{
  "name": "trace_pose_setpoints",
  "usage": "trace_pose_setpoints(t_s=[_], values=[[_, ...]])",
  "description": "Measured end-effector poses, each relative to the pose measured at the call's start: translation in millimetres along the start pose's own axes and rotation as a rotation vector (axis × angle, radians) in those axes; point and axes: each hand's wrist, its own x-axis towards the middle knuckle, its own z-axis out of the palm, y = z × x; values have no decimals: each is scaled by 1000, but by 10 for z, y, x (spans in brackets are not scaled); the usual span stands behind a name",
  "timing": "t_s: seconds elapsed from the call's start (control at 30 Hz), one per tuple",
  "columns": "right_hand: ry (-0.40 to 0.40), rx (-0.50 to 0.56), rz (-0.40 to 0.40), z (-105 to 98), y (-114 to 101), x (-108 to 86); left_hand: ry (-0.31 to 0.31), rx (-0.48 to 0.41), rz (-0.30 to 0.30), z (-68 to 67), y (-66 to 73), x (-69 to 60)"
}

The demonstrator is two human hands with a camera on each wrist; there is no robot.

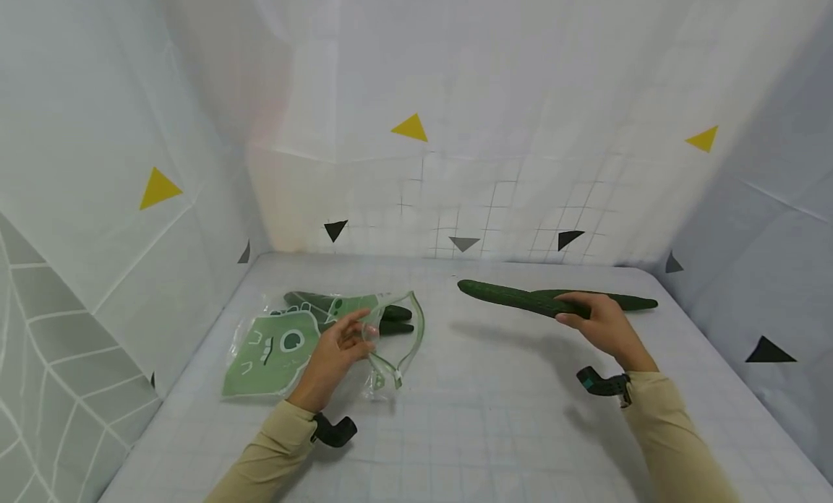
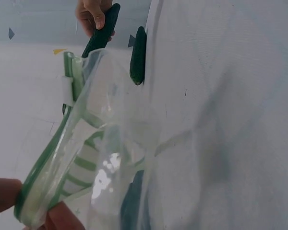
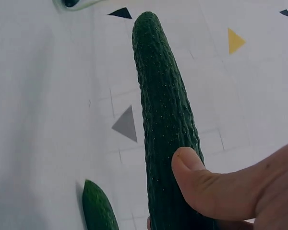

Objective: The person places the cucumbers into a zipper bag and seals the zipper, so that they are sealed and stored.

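A clear zip bag [image 1: 273,355] with a green cartoon face lies at the left, its mouth standing up toward the right. My left hand [image 1: 335,355] pinches the rim of that mouth; in the left wrist view, thumb and fingers grip the green zip strip [image 2: 43,158]. Dark cucumbers [image 1: 397,313] show in and behind the bag; which of them are inside is hard to tell. On the right, my right hand [image 1: 605,326] grips one end of a long cucumber [image 1: 504,295], held above the table and pointing left. Behind it another cucumber [image 1: 634,301] lies on the table.
The white table [image 1: 455,431] has fabric walls [image 1: 494,76] at the back and both sides, marked with yellow, black and grey triangles. A dark wrist camera [image 1: 335,431] sits on the left wrist, another [image 1: 601,382] on the right.
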Motion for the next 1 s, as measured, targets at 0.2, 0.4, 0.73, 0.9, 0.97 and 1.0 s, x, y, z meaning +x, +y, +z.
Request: trace_pose_setpoints(t_s=[0.2, 0.4, 0.73, 0.9, 0.97, 1.0], values=[[-7, -5, -51, 128, -124, 30, 4, 9, 10, 7, 10, -4], [-10, -20, -130, 267, -229, 45, 9, 22, 5, 7, 22, -12], [-27, 4, -183, 422, -371, 83, 9, 9, 15, 14, 42, -10], [-34, 10, -188, 460, -405, 87, 5, -2, 18, 12, 30, -4], [-34, 8, -188, 472, -425, 85, 3, -2, 17, 14, 27, -5], [-36, 13, -186, 479, -439, 82, 3, -1, 18, 16, 25, -4]])
